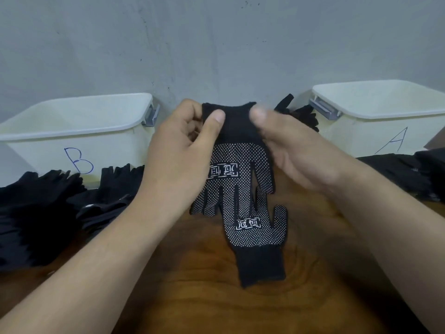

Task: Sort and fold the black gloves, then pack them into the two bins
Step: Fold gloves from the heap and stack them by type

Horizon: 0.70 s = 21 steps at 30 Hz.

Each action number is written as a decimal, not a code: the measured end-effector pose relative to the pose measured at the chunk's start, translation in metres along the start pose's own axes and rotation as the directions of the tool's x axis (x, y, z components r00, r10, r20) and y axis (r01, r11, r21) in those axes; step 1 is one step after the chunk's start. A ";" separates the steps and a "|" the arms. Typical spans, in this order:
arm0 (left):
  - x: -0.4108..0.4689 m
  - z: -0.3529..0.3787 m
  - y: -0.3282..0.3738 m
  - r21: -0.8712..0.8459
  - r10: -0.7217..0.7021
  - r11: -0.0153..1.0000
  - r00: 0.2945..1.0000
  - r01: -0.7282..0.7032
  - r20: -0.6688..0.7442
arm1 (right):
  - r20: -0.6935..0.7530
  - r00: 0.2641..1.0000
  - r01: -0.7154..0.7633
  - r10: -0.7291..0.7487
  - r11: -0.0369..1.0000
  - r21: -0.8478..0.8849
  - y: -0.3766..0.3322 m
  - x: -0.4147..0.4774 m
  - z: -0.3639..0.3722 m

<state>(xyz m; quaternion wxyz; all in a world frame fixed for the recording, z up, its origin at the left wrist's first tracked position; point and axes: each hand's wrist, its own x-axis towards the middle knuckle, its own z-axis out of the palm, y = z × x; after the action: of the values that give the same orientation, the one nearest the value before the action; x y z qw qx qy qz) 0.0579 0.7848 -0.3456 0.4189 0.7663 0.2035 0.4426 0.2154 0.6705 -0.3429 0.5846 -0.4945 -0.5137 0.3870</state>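
Dim flat light, faint shadows, right hand (289,150) blurred (smeared), edges bowed

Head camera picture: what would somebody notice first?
Right in the middle, the left hand and right hand pinch the cuff of a black dotted glove, hanging fingers-down over a second glove lying flat on the wooden table. Behind stand two white bins: bin B at the left, bin A at the right.

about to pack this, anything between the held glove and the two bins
Nothing visible does. The black dotted knit glove, pinched at its cuff by left hand and right hand, sits between open-topped white plastic bin B and bin A; the loose black glove piles lie outside them.
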 end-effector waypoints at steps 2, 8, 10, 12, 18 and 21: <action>-0.003 0.000 0.007 0.005 0.024 1.000 0.999 -0.024 -0.021 | -0.119 0.990 0.067 -0.075 0.995 -0.070 -0.001 -0.002 0.018; -0.008 -0.001 0.016 -0.022 0.051 0.998 0.997 -0.053 -0.057 | -0.323 0.899 0.169 -0.295 0.915 -0.366 0.003 -0.008 0.031; -0.007 -0.003 0.017 -0.055 0.063 0.996 0.996 -0.067 -0.066 | -0.320 0.905 0.125 -0.278 0.896 -0.426 0.000 -0.008 0.024; -0.007 -0.003 0.016 -0.068 0.081 0.994 0.995 -0.085 -0.064 | -0.307 0.912 0.114 -0.273 0.886 -0.449 -0.003 -0.009 0.018; -0.002 0.000 0.007 0.066 0.123 0.990 0.992 -0.125 0.024 | -0.135 0.953 0.130 -0.271 0.769 -0.626 -0.009 -0.006 -0.003; 0.005 -0.001 -0.002 0.073 0.066 0.995 0.995 -0.072 0.078 | -0.122 0.975 0.053 -0.187 0.723 -0.688 -0.003 0.000 -0.020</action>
<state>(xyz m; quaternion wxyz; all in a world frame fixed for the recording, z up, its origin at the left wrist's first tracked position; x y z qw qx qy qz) 0.0597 0.7901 -0.3446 0.3816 0.8043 0.1775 0.4195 0.2349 0.6662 -0.3396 0.4313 -0.6730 -0.5948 0.0860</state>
